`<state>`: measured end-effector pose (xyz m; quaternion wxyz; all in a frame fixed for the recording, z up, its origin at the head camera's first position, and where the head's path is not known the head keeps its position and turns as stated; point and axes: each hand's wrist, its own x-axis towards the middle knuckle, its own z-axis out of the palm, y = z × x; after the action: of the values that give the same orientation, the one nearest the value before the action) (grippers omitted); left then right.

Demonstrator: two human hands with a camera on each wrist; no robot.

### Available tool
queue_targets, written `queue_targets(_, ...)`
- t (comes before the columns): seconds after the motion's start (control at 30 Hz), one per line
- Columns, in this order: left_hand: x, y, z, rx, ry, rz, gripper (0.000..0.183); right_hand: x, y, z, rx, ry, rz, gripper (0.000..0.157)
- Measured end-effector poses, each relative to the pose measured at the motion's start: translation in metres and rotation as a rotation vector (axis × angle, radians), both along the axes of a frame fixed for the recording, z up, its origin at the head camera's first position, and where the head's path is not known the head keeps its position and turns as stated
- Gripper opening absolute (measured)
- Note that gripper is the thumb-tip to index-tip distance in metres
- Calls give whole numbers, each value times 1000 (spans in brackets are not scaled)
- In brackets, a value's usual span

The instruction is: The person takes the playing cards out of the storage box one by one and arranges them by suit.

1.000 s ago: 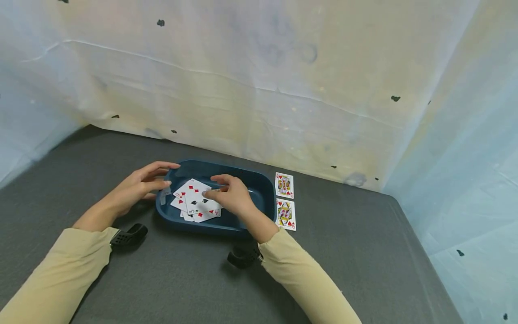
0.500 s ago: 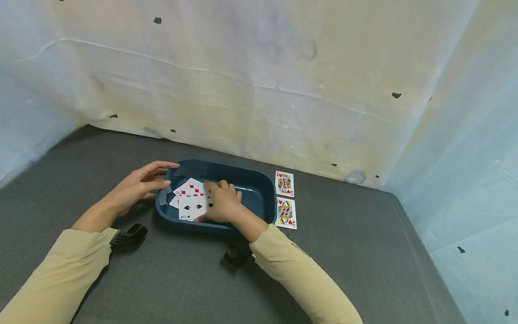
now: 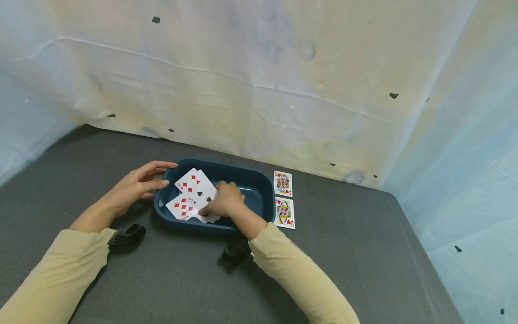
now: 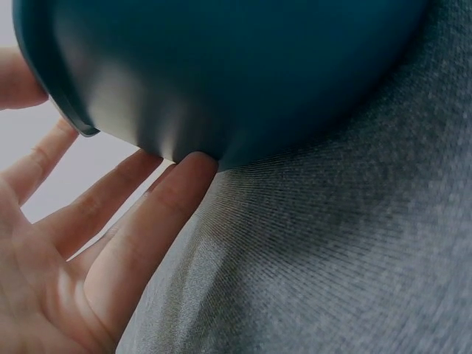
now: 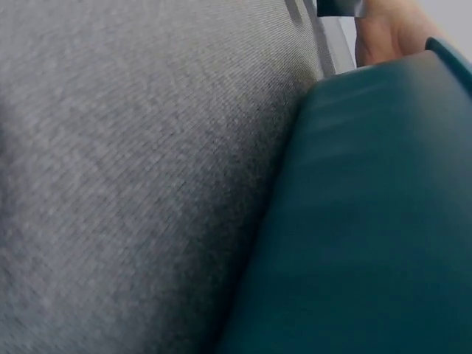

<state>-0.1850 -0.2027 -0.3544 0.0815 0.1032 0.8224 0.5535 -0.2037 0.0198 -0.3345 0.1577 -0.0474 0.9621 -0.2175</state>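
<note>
My left hand (image 3: pixel 128 191) steadies the left end of a dark blue tray (image 3: pixel 259 173), its thumb and fingers spread at the rim. In the left wrist view, fingers (image 4: pixel 169 214) with little bend touch the tray's outer wall. Inside the tray, my right hand (image 3: pixel 228 199) reaches into a fanned pile of face-up playing cards (image 3: pixel 202 180). Its thumb lies on the cards and its curled fingers grip at their right side, the fingertips mostly hidden. Diamonds and a three of spades show. The right wrist view has only the tray's outside (image 5: pixel 354 206) and part of the left hand.
Two face-up cards lie on the grey table (image 3: pixel 364 270) right of the tray: a king of hearts (image 3: pixel 283 183) and, nearer me, a queen of hearts (image 3: pixel 285 212). A pale cloth (image 3: pixel 243 90) hangs behind. Black bands circle both wrists.
My right hand has gone from above the pile down into it. The cards have turned and spread, baring more diamonds at the lower left. The left hand keeps its place.
</note>
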Motion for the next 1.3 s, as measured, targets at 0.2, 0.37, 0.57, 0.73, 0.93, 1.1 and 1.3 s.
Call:
queue_targets(0.2, -1, 0, -1, -4, -11, 6, 57, -3, 5, -1, -247, -51, 15, 63)
queue_targets(0.37, -1, 1, -1, -8, -12, 4, 57, -1, 10, 3, -486, -75, -8, 46)
queue_targets(0.57, 0, -1, 0, -8, -16, 7, 57, 2, 15, 7, -616, -146, 0, 38)
queue_targets(0.73, 0, -2, 0, -3, -19, 1, 57, 2, 17, 7, -658, -151, 15, 35)
queue_targets(0.93, 0, -2, 0, -2, -8, -5, 56, 2, 15, 5, -620, -154, 112, 29)
queue_targets(1.1, 1, -2, 1, 5, 1, -7, 56, 3, 13, 7, -519, -197, 283, 35)
queue_targets(1.3, 1, -2, 1, 11, -5, -11, 55, 3, 15, 4, -304, -193, 589, 41)
